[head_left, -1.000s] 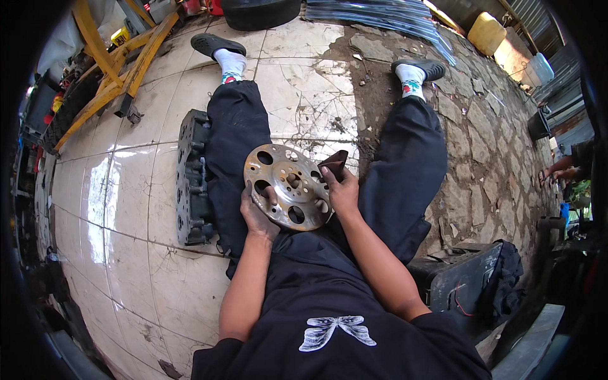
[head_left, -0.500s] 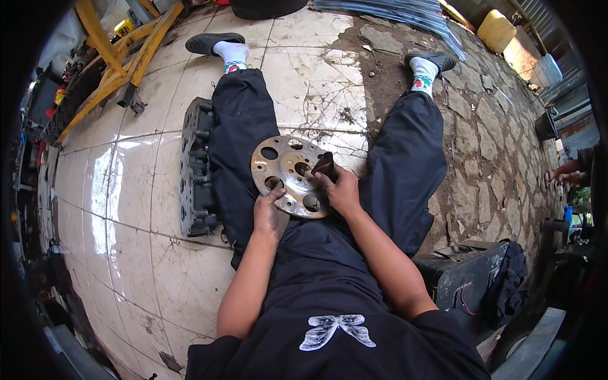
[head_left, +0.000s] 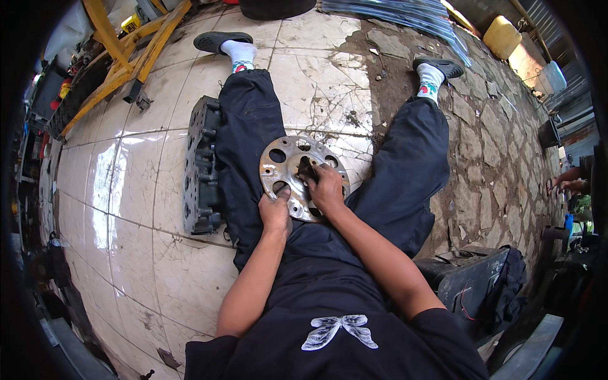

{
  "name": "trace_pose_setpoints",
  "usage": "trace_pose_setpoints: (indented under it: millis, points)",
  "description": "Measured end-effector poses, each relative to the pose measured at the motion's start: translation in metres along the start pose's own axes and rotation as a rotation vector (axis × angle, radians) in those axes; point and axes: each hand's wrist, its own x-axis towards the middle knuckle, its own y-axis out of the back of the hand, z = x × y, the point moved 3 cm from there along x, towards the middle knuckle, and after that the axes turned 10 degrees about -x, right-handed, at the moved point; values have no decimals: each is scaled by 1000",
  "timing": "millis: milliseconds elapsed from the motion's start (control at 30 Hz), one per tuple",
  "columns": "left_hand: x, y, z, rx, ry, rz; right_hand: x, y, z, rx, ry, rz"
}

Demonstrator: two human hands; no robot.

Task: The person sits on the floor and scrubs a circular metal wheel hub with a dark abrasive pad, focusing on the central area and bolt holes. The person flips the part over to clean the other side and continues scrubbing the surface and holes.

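A round metal plate (head_left: 290, 166) with large holes, worn and rust-stained like a flywheel plate, rests tilted over my lap between my legs. My left hand (head_left: 275, 213) grips its near left rim, the thumb on the face by a hole. In my right hand (head_left: 326, 189) is a dark folded piece of sandpaper (head_left: 307, 168), pinched and pressed on the plate near its centre hole. My right fingers partly cover the plate's right side. Beside my left leg a grey engine cylinder head (head_left: 202, 166) stands on the tiles.
A yellow metal frame (head_left: 117, 76) stands at the far left. Near my right hip sits a black case (head_left: 462, 275) with dark cloth on it. Clear corrugated sheets (head_left: 405, 19) lie at the back, a yellow jerrycan (head_left: 501, 37) farther right. Another person's hands (head_left: 560, 182) show at the right edge.
My right hand has moved the sandpaper left across the plate, toward its centre. My left hand still holds the rim; the whole view has shifted slightly.
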Motion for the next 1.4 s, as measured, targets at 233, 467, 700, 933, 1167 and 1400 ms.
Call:
trace_pose_setpoints:
  millis: [233,467,700,933,1167,1400]
  points:
    - [3,3,2,19,51,-45,-5,1,-2,21,-56,45]
    - [6,8,2,73,17,-49,-10,5,-3,52,22,17]
    - [2,8,7,37,22,-50,-14,10,-11,104,10,8]
    - [0,-5,14,84,47,-44,5,0,1,90,-7,60]
    - [4,-2,12,137,18,-38,4,3,-3,61,-15,39]
    - [8,9,8,96,29,-81,-19,10,-2,145,39,38]
